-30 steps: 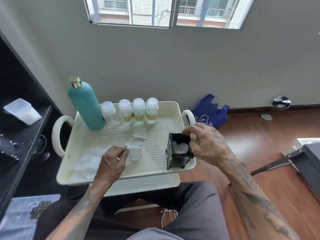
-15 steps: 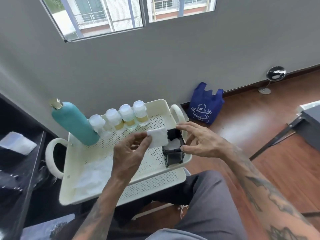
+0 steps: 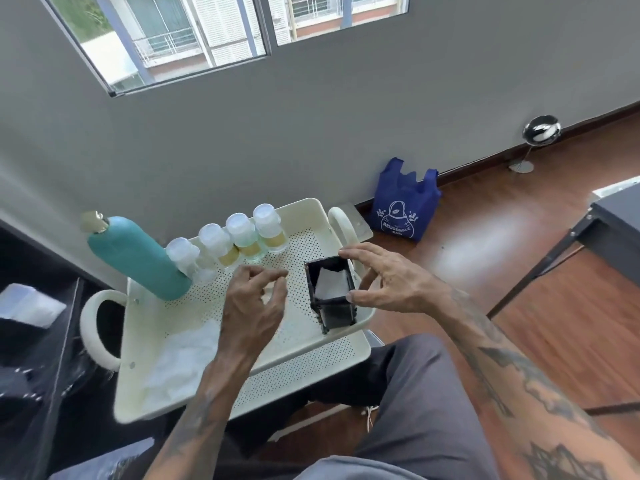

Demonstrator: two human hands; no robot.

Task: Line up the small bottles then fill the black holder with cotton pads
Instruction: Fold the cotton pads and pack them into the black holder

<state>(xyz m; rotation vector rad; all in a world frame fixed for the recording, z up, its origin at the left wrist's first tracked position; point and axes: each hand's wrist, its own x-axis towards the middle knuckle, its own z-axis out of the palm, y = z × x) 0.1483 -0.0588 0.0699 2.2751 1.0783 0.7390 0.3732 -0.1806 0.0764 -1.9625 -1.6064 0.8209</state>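
Observation:
Several small clear bottles (image 3: 239, 239) with white caps stand in a row at the back of the cream perforated tray (image 3: 311, 344). The black holder (image 3: 331, 294) stands at the tray's right edge with white cotton pads showing inside its open top. My right hand (image 3: 388, 280) curls around the holder, thumb at its front corner and fingers at the back, touching or nearly so. My left hand (image 3: 254, 303) hovers just left of the holder, fingers apart and empty. A heap of loose cotton pads (image 3: 183, 362) lies in the tray's near left corner.
A tall teal bottle (image 3: 138, 259) with a gold cap stands left of the small bottles. The tray has loop handles at both ends (image 3: 98, 327). A blue reusable bag (image 3: 403, 206) sits on the wooden floor by the wall. A dark shelf (image 3: 31, 323) is at the left.
My left hand carried a pad from the tray to the holder and has let go of it; the pad now lies inside. The hand has drawn back to the left, empty.

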